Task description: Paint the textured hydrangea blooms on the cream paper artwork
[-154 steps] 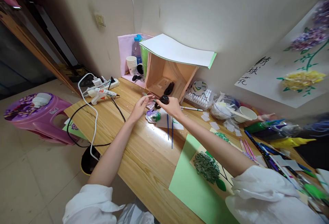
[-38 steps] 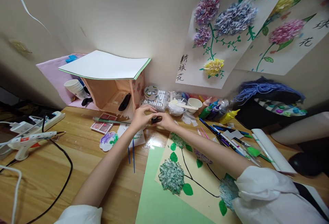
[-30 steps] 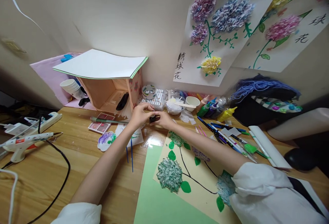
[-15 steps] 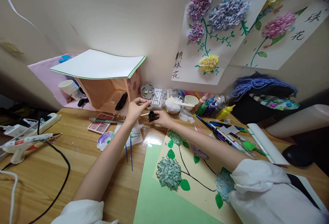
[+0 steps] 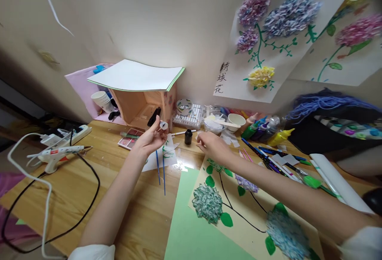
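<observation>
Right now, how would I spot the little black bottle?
Find the wooden box against the wall. Just right of it stands the black bottle, between the left hand, holding a white cap, and right hand. It is the only small, dark, upright thing among paper scraps.

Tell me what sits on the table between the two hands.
In the head view, a small black bottle stands there, touching neither the left hand, which pinches a small pale cap, nor the right hand.
</observation>
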Action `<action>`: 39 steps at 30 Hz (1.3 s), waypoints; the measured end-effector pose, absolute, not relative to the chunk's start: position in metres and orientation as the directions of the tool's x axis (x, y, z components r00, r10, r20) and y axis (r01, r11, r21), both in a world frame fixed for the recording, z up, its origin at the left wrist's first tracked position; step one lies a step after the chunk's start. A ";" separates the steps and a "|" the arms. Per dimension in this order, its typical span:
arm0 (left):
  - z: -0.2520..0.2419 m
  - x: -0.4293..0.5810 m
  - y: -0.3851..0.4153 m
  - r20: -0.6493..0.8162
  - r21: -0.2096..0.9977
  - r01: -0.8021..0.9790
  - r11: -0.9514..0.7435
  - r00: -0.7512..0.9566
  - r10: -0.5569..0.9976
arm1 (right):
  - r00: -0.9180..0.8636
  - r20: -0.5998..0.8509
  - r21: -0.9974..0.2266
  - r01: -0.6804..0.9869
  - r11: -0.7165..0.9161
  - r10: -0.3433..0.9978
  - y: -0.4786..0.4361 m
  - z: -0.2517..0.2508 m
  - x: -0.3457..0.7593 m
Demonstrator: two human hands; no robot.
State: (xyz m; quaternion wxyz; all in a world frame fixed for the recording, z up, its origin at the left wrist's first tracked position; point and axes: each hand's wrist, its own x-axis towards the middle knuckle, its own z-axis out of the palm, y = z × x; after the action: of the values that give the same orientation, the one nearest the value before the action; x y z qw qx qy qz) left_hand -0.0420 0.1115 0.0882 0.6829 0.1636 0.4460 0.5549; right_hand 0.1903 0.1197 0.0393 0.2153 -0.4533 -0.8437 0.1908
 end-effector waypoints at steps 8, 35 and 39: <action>0.070 -0.106 0.056 -0.517 0.611 -0.754 0.241 -0.150 0.843 | -0.955 0.235 0.021 0.194 0.981 0.184 0.103 0.028 0.139; 0.021 -0.166 0.030 -0.560 0.466 -0.873 0.143 -0.166 0.812 | -0.487 0.775 -0.451 0.021 0.892 0.403 0.078 0.059 0.082; 0.024 -0.163 0.027 -0.567 0.430 -0.885 0.180 -0.110 0.816 | -0.513 0.718 -0.555 -0.013 0.832 0.471 0.071 0.076 0.055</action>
State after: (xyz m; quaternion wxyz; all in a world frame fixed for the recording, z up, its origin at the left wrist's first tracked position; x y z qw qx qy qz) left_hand -0.1627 0.0270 0.0236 0.6654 -0.0447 0.3835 0.6389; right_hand 0.0553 0.0706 0.0760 0.4740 -0.1378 -0.8314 0.2554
